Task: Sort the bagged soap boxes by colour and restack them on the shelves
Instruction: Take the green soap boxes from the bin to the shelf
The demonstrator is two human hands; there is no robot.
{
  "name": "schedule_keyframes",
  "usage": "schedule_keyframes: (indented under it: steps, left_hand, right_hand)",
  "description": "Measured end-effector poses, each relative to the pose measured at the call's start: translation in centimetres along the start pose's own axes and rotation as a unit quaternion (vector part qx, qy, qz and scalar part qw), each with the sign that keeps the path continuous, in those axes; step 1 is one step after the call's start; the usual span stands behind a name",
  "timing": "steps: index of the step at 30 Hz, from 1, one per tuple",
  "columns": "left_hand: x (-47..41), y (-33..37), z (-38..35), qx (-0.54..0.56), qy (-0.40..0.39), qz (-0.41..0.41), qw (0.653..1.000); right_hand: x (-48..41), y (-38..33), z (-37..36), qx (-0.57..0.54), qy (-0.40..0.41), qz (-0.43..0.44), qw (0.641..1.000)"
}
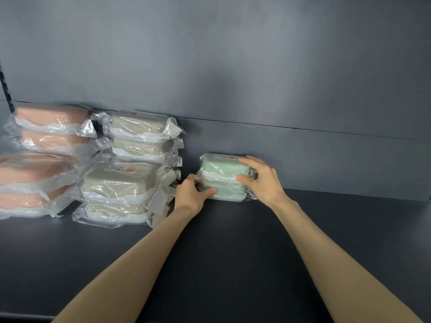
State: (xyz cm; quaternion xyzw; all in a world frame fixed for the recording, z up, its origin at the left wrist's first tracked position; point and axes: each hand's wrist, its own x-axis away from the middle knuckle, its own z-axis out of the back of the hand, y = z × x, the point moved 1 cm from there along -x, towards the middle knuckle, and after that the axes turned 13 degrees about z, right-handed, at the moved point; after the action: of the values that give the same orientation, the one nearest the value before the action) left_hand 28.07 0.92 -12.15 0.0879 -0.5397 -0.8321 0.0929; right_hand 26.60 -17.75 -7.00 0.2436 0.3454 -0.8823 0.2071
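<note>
Two green bagged soap boxes (224,167) stand stacked on the dark shelf (233,241) against the back wall. My left hand (192,194) grips the lower green box at its left end, thumb across the front. My right hand (261,178) holds the stack's right side, fingers curled over the upper box. Left of them stand two piles of beige bagged boxes (121,180), one behind the other. At the far left are pink bagged boxes (35,173), also in two piles.
The grey back panel (256,78) closes the shelf behind the stacks. A slotted upright (5,89) runs at the far left. Bare shelf surface stretches to the right of the green boxes and in front of all the piles.
</note>
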Motion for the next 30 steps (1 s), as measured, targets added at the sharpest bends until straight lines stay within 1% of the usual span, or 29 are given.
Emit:
schedule_keyframes:
  steps: [4, 13, 16, 23, 25, 30]
  left_hand:
    - [0.0, 0.0, 0.0, -0.016, 0.014, -0.003, 1.000]
    - [0.3, 0.2, 0.0, -0.032, 0.031, 0.012, 0.999]
    - [0.3, 0.3, 0.2, -0.029, 0.017, 0.018, 0.999]
    - [1.4, 0.6, 1.2, -0.031, -0.050, 0.021, 0.998]
    - [2.2, 1.0, 1.7, -0.053, -0.054, 0.011, 0.997]
    - [4.6, 3.3, 3.0, -0.124, -0.028, -0.046, 0.991]
  right_hand:
    - [-0.3, -0.2, -0.3, -0.006, 0.001, 0.003, 1.000]
    - [-0.3, -0.4, -0.4, 0.034, -0.008, 0.004, 0.999]
    - [-0.4, -0.7, -0.2, 0.045, -0.023, -0.002, 0.999]
    - [-0.9, -1.4, 0.3, 0.069, -0.065, -0.031, 0.995]
    - [-0.8, -1.7, 0.6, 0.074, -0.079, -0.041, 0.993]
    - [-0.3, -2.9, 1.9, 0.091, -0.094, -0.047, 0.990]
